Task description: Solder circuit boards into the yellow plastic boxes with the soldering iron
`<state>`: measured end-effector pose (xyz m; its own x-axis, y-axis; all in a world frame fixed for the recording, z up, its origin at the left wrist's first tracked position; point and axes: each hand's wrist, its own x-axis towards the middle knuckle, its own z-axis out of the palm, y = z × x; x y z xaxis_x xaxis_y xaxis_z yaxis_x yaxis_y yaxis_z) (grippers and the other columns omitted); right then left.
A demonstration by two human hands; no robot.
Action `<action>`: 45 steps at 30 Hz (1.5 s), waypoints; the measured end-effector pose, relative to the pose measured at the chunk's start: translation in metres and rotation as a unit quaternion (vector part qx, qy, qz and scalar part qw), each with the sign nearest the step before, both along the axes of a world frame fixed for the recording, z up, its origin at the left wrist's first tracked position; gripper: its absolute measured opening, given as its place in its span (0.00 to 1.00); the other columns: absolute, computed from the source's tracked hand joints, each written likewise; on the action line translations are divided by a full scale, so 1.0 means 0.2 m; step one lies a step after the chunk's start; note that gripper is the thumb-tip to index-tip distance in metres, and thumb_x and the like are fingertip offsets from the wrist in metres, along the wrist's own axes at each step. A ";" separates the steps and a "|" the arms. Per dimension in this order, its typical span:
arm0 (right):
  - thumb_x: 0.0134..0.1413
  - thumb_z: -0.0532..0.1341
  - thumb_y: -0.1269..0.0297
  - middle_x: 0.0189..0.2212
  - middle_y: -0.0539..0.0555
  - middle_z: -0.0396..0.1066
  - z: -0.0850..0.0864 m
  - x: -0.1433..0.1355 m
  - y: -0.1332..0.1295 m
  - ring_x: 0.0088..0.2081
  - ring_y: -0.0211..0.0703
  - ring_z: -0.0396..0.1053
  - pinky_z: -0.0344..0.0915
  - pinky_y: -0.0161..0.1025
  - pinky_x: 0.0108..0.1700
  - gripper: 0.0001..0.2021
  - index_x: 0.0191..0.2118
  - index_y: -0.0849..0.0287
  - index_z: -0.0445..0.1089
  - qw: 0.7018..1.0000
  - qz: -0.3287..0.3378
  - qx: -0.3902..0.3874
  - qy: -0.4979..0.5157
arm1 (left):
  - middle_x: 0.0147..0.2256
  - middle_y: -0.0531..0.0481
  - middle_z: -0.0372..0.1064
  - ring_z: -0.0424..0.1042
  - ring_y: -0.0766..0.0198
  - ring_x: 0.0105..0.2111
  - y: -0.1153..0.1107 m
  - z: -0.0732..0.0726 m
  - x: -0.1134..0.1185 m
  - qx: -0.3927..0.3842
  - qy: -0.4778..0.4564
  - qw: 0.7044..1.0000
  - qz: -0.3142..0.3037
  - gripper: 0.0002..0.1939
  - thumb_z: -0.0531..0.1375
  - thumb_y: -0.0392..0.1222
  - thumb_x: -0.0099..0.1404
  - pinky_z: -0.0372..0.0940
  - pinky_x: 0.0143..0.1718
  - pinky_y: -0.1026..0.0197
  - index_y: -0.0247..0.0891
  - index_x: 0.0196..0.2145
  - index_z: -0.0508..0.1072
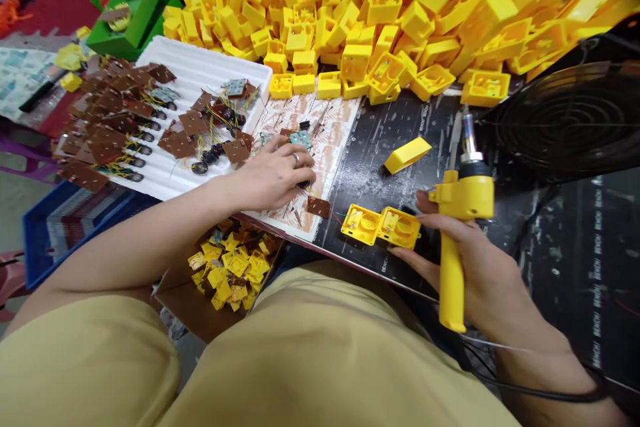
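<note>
My right hand [480,267] is closed around a yellow pistol-grip soldering gun [455,247], its metal tip pointing away from me. Thumb and fingertips of that hand also reach the right side of an open yellow plastic casing [383,227], two halves lying side by side on the bench. A thin red wire runs from the casing to a small brown circuit board [319,207]. Above that board, my left hand [277,173] is curled down over small parts, with something dark under its fingertips that I cannot make out. Part of a greenish circuit board [301,139] shows beyond its fingers.
Yellow casings [355,60] are heaped at the back. Brown boards with wires lie on a white foam tray [150,180] at left. A lone yellow casing [407,155] sits mid-bench. A black fan [565,120] stands right; a carton of yellow pieces [233,270] is below the edge.
</note>
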<state>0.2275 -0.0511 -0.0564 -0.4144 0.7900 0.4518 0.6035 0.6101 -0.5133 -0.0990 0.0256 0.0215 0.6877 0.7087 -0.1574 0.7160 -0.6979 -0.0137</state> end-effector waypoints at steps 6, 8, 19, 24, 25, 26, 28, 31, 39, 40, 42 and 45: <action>0.56 0.67 0.66 0.55 0.56 0.69 0.00 -0.05 0.00 0.52 0.50 0.71 0.73 0.44 0.48 0.25 0.57 0.54 0.62 0.999 -0.005 0.044 -0.016 | 0.45 0.49 0.77 0.73 0.61 0.47 0.02 0.06 0.02 -0.107 -0.064 0.991 -0.057 0.12 0.55 0.40 0.68 0.53 0.60 0.50 0.42 0.47 0.74; 0.55 0.68 0.67 0.55 0.57 0.68 0.00 -0.06 0.00 0.53 0.51 0.70 0.73 0.44 0.49 0.25 0.57 0.54 0.62 0.999 -0.011 0.043 0.001 | 0.48 0.49 0.76 0.73 0.61 0.46 0.06 0.10 0.05 -0.142 -0.082 0.984 -0.068 0.14 0.55 0.41 0.68 0.56 0.58 0.52 0.43 0.49 0.74; 0.52 0.70 0.68 0.52 0.60 0.70 0.00 -0.08 0.00 0.50 0.50 0.72 0.73 0.43 0.48 0.26 0.55 0.57 0.62 0.996 -0.019 0.089 0.006 | 0.35 0.44 0.76 0.74 0.52 0.43 0.45 0.06 0.22 -0.022 -0.113 0.951 0.287 0.15 0.59 0.49 0.63 0.65 0.44 0.53 0.36 0.40 0.77; 0.51 0.70 0.68 0.52 0.60 0.71 -0.01 -0.07 0.01 0.50 0.50 0.72 0.73 0.43 0.48 0.27 0.56 0.57 0.62 0.996 -0.025 0.086 0.014 | 0.34 0.47 0.76 0.75 0.64 0.32 0.28 0.14 0.19 -0.184 -0.327 0.900 0.219 0.22 0.49 0.53 0.72 0.68 0.36 0.58 0.36 0.53 0.69; 0.51 0.70 0.68 0.50 0.59 0.72 -0.01 -0.07 0.01 0.50 0.50 0.73 0.73 0.43 0.47 0.27 0.56 0.56 0.62 0.996 -0.025 0.084 0.014 | 0.34 0.47 0.76 0.75 0.64 0.31 0.24 0.13 0.19 -0.232 -0.349 0.883 0.213 0.22 0.50 0.53 0.72 0.68 0.34 0.58 0.37 0.54 0.69; 0.52 0.70 0.68 0.48 0.57 0.72 -0.01 -0.07 0.01 0.49 0.49 0.73 0.74 0.43 0.47 0.27 0.56 0.56 0.62 0.996 -0.025 0.082 0.015 | 0.35 0.46 0.77 0.75 0.65 0.30 0.20 0.11 0.18 -0.283 -0.365 0.863 0.207 0.21 0.51 0.53 0.71 0.68 0.32 0.59 0.38 0.53 0.69; 0.53 0.69 0.68 0.45 0.55 0.74 -0.01 -0.06 0.01 0.48 0.48 0.73 0.74 0.43 0.46 0.26 0.56 0.55 0.62 0.996 -0.025 0.080 0.016 | 0.37 0.45 0.77 0.76 0.64 0.30 0.14 0.07 0.17 -0.389 -0.385 0.815 0.192 0.21 0.55 0.55 0.68 0.69 0.31 0.60 0.39 0.50 0.71; 0.54 0.68 0.67 0.44 0.55 0.74 -0.01 -0.07 0.00 0.47 0.48 0.74 0.74 0.43 0.46 0.25 0.55 0.55 0.62 0.996 -0.028 0.078 0.016 | 0.39 0.42 0.77 0.76 0.63 0.33 0.09 0.01 0.16 -0.500 -0.399 0.749 0.174 0.23 0.59 0.61 0.63 0.69 0.31 0.60 0.38 0.42 0.73; 0.56 0.67 0.64 0.40 0.56 0.74 0.03 -0.09 0.00 0.37 0.44 0.74 0.73 0.40 0.40 0.20 0.53 0.58 0.63 0.995 -0.031 0.091 -0.005 | 0.29 0.50 0.72 0.67 0.71 0.25 0.04 0.02 0.27 -0.440 -0.360 0.805 0.170 0.14 0.62 0.45 0.61 0.62 0.25 0.67 0.35 0.42 0.70; 0.57 0.67 0.64 0.40 0.56 0.74 0.03 -0.09 0.00 0.37 0.44 0.74 0.73 0.40 0.40 0.20 0.53 0.58 0.63 0.995 -0.030 0.093 -0.007 | 0.31 0.50 0.73 0.69 0.71 0.26 0.03 0.04 0.28 -0.439 -0.346 0.816 0.150 0.15 0.61 0.42 0.62 0.63 0.27 0.67 0.35 0.46 0.70; 0.57 0.66 0.64 0.39 0.54 0.74 0.03 -0.09 0.00 0.36 0.43 0.74 0.72 0.40 0.41 0.20 0.54 0.57 0.63 0.995 -0.029 0.097 -0.010 | 0.35 0.49 0.75 0.71 0.70 0.29 0.02 0.06 0.30 -0.421 -0.315 0.843 0.111 0.16 0.58 0.39 0.63 0.65 0.30 0.66 0.36 0.49 0.71; 0.58 0.66 0.64 0.39 0.53 0.75 0.04 -0.09 0.00 0.36 0.43 0.74 0.72 0.40 0.41 0.22 0.55 0.56 0.61 0.994 -0.030 0.103 -0.014 | 0.38 0.49 0.77 0.74 0.68 0.35 0.01 0.08 0.33 -0.368 -0.267 0.888 0.073 0.12 0.57 0.36 0.63 0.67 0.37 0.66 0.36 0.43 0.76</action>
